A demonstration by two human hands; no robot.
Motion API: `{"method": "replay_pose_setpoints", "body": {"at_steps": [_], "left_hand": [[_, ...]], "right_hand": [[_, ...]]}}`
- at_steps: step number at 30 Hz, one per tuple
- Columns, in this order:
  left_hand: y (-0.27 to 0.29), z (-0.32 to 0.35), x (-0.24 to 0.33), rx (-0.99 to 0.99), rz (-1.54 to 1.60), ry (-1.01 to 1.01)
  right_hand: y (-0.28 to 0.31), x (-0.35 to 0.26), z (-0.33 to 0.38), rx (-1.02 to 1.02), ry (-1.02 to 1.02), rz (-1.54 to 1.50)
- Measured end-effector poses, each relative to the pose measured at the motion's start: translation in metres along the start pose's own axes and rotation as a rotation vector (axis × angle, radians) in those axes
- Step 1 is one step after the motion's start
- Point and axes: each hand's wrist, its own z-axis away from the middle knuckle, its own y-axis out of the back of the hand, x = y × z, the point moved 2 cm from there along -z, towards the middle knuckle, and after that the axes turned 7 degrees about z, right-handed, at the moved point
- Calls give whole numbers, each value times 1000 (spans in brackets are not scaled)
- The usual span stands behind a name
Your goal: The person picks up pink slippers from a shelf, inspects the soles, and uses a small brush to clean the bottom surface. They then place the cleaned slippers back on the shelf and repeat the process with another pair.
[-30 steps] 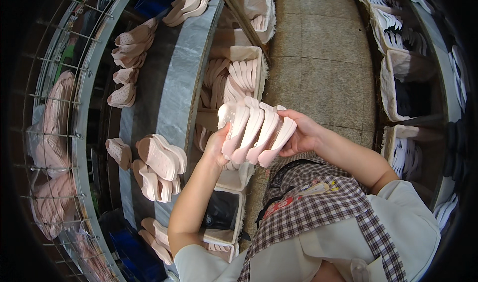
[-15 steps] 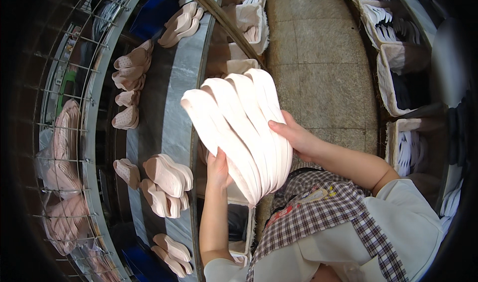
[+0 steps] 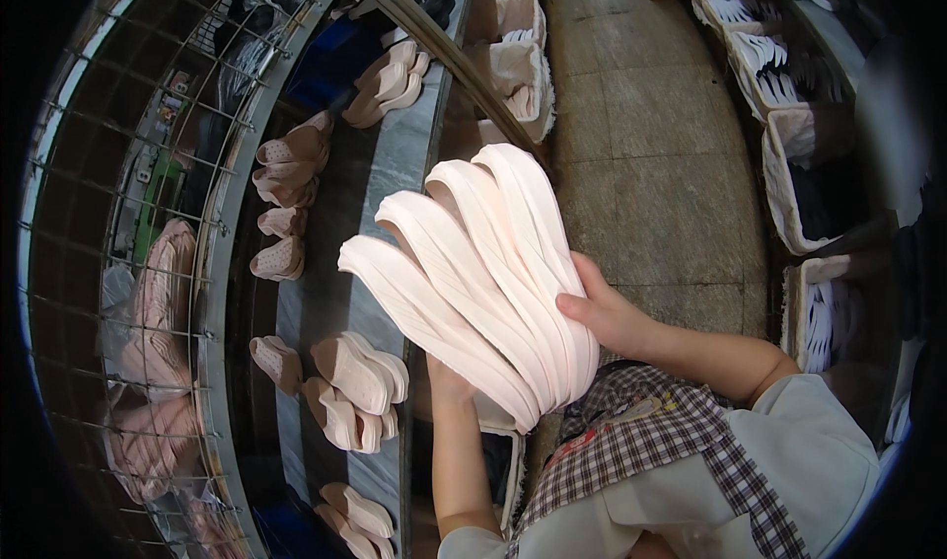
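A fanned stack of pale pink shoe soles (image 3: 493, 283) is held up in front of me, their ends spread toward the far left and bunched together near my body. My right hand (image 3: 610, 314) grips the right side of the stack, thumb across the outermost sole and fingers behind. My left hand (image 3: 449, 376) supports the stack from below on the left side; its fingers are hidden behind the soles.
To the left runs a grey marbled bench (image 3: 335, 273) with pink soles (image 3: 360, 372) in small groups. A wire mesh rack (image 3: 212, 253) holds bagged pink pieces (image 3: 158, 342). Fabric-lined bins (image 3: 518, 71) line the tiled aisle (image 3: 651, 145), with more bins (image 3: 799, 179) at right.
The soles have fanned wider, the left ones tipping further left. My left hand has slid lower behind the stack, its thumb no longer showing. The view has shifted slightly.
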Motion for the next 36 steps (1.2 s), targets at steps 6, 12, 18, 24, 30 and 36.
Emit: {"method": "replay_pose_setpoints", "body": {"at_steps": [6,12,18,24,30,36], "left_hand": [[-11,-8,2,2,110,-46],[-8,-24,21,-1,89,-65],[-4,-32,34,-7,83,-90],[-3,-34,38,-5,79,-100],[-2,-32,38,-4,69,-102],[-1,-31,37,-12,66,-107]], "right_hand": [[3,8,0,-42,119,95],[3,13,1,-119,174,22],[2,12,0,-171,206,-10],[4,13,0,-200,244,1],[6,16,-2,-217,276,58],[10,11,-6,-207,395,201]]}}
